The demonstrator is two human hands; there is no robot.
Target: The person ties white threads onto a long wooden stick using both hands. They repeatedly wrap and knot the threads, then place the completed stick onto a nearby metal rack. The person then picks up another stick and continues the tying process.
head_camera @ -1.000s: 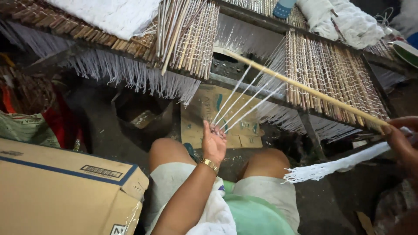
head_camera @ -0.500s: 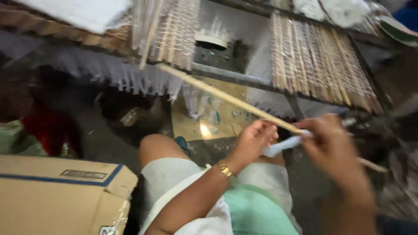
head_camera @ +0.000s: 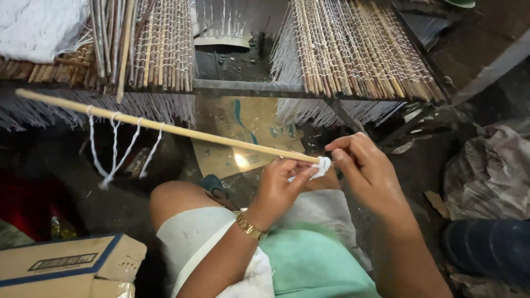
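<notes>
Brown carton point(head_camera: 66, 265) with blue edge and a white rectangular label, lower left; flattened tan cardboard point(head_camera: 243, 132) with teal print on the floor ahead. One long stick point(head_camera: 165, 128) slants across the open gap between two reed mats point(head_camera: 359, 55), white loops point(head_camera: 113, 149) hanging. Left hand point(head_camera: 279, 190) and right hand point(head_camera: 364, 168), fingers closed, pinch white string point(head_camera: 321, 165) at the stick's near end, above the knees.

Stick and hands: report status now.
Left hand and right hand pinch white string at stick end. String loops hang from stick. Nothing blocking.
</notes>
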